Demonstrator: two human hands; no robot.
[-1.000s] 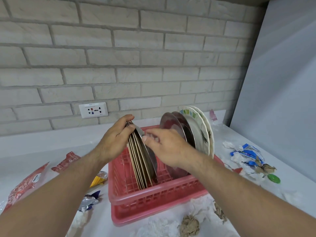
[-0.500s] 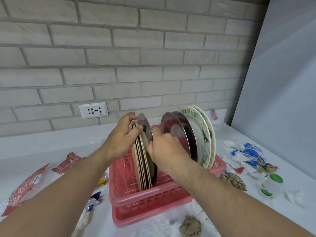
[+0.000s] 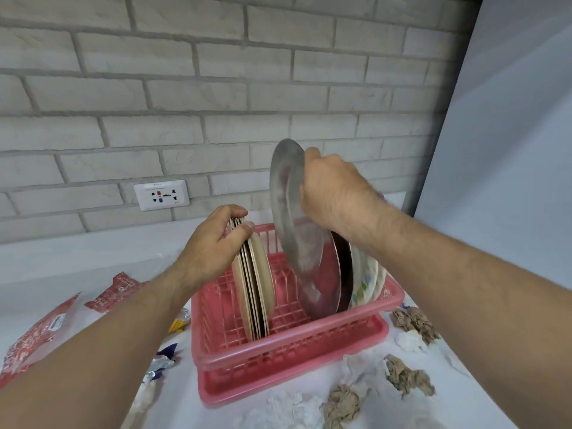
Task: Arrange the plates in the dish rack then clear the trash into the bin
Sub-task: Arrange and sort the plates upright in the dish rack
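Pink dish rack (image 3: 291, 346) on the surface (image 3: 93, 261): beige plates (image 3: 263, 283) stand on edge in its left half, a steel plate (image 3: 286, 196) is held tilted above its middle, patterned plates (image 3: 366, 283) lean at its right end. Crumpled paper (image 3: 405, 377) lies before it, wrappers (image 3: 37, 339) to its left.

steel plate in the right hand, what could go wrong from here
1. The right hand grips the steel plate by its rim only, tilted above the dish rack; it could slip and bang onto the standing plates below.
2. The stack of beige plates stands on edge, held by the left hand; let go, it might topple into the rack's open middle.
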